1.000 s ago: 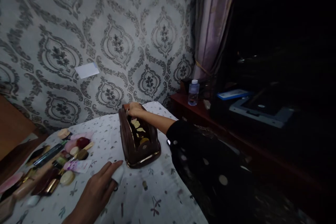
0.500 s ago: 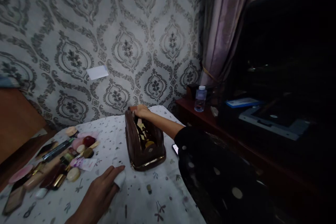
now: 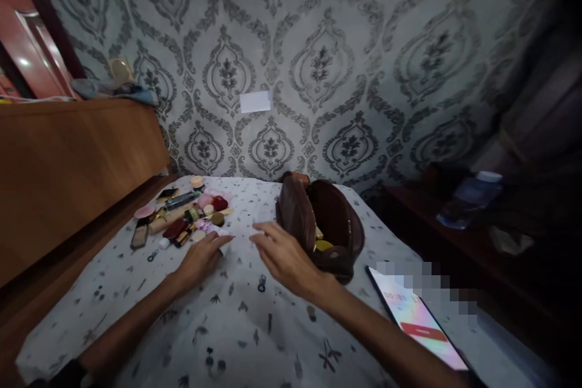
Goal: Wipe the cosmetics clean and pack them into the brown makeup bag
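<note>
My left hand [image 3: 202, 257] hovers over the sheet just in front of a spread of cosmetics. Its fingers are bent round a small whitish object, mostly hidden, whose kind I cannot make out. My right hand [image 3: 286, 259] is open, fingers stretched to the left and nothing visible in it. It is in front of and left of a brown toiletry bag [image 3: 295, 212], which stands unzipped with a few yellowish items low inside. Among the cosmetics are a purple-and-white tube [image 3: 208, 227], a dark red item [image 3: 176, 228] and a red rounded item [image 3: 220, 202].
A lit phone [image 3: 416, 318] lies on the patterned sheet [image 3: 254, 327] at the right. Beyond it, a water bottle [image 3: 470, 200] stands on a dark red ledge. A wooden panel [image 3: 82, 157] borders the left, and a patterned wall [image 3: 295, 54] rises behind.
My right hand has let go of the bag's top edge and come left, toward my left hand. The view has turned left, and the bag now sits at a different angle.
</note>
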Demonstrator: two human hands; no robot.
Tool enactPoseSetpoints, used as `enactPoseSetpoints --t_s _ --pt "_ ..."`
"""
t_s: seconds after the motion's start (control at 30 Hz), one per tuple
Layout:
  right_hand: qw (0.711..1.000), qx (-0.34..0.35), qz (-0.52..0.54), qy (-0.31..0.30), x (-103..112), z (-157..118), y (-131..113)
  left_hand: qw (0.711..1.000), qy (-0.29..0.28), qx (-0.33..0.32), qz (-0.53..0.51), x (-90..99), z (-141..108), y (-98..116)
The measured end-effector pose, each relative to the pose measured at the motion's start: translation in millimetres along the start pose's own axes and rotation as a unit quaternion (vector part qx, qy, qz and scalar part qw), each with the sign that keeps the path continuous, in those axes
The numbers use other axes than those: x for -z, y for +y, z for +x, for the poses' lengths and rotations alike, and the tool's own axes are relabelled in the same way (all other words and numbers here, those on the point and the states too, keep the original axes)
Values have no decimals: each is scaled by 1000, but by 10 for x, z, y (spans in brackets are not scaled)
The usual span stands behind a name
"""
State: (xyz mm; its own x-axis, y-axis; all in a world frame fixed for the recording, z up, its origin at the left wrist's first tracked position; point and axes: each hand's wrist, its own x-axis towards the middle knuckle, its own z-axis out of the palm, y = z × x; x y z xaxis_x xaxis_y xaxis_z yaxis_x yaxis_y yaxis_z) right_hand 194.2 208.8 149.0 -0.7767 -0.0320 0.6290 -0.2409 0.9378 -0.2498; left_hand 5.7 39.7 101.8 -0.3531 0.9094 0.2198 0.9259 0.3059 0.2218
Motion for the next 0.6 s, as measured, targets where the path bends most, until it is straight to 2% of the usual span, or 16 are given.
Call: enactPoseSetpoints --t_s 0.1,0.2,0.3,0.37,0.47,0.6 --pt "997 -27 56 -38 -445 -215 -68 998 38 48 28 60 20 -320" --pt "991 -87 97 -34 -823 -381 -24 990 69 107 61 193 65 -606" --pt "982 -145 116 -18 -1065 -417 12 984 52 141 92 297 136 -797" --pt "975 -177 131 -27 -1150 -363 -2 983 30 146 104 301 183 -843" --pt "964 -215 153 -45 -1226 -248 -65 987 6 121 101 234 240 -799" --pt "955 -240 174 -15 -1332 -216 -139 990 -5 96 102 183 355 -697"
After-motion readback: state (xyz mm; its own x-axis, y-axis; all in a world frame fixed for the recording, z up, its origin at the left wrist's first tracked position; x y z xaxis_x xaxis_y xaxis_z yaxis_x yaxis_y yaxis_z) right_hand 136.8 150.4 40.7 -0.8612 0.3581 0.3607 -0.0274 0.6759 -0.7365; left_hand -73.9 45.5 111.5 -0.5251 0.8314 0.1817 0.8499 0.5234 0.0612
